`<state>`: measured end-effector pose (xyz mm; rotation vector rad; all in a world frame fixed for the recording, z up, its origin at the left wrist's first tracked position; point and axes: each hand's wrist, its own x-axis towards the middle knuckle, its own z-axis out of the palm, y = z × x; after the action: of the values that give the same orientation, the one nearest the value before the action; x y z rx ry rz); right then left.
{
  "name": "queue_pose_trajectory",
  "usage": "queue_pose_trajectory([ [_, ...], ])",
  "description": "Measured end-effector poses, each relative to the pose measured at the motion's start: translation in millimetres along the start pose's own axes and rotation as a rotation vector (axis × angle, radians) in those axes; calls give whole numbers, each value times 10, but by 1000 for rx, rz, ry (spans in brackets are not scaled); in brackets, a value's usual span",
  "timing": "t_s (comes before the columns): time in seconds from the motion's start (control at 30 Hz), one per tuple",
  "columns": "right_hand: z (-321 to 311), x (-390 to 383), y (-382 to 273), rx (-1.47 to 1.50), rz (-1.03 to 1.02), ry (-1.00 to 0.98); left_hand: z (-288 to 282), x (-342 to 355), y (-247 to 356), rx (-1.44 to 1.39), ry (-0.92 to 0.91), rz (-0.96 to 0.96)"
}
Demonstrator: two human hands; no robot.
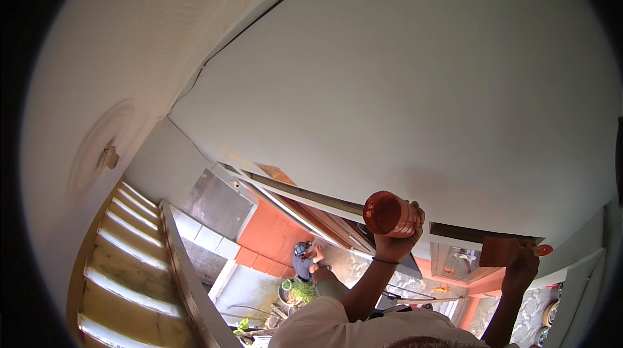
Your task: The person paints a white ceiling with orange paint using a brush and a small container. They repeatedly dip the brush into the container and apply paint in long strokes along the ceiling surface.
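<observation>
In my left hand [407, 228] is a round plastic tub [383, 213], its open mouth tilted toward the view and its inside coated with reddish-brown paint. The fingers wrap round its far side, and a thin dark band circles that wrist. My right hand [521, 263], farther right, is closed on a paintbrush [544, 250] whose red handle end sticks out past the fingers. A flat brown block at that hand's left looks like the wide brush head. It lies over the right part of a dark narrow slot [454, 232] in the wall; whether it touches cannot be made out.
A large pale wall [402, 88] rises ahead, with a dark cable [246, 23] along its upper edge. Ribbed roofing [130, 270] slopes at left, beside a ceiling fixture [111, 157]. Far below, another person [303, 265] crouches by an orange wall [272, 231] near plants [300, 293].
</observation>
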<state>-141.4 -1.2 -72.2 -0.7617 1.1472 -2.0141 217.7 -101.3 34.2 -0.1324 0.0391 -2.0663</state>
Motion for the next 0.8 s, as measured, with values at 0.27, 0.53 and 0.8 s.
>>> queue_pose_trajectory([
  [0.27, -48, 120, 183, -138, 31, -22, 3, 167, 126, 20, 25, 40],
  [0.53, 140, 174, 110, 158, 165, -29, 45, 275, 193, 110, 30, 83],
  [0.8, 387, 208, -59, 347, 220, -93, 151, 291, 210, 158, 50, 97],
])
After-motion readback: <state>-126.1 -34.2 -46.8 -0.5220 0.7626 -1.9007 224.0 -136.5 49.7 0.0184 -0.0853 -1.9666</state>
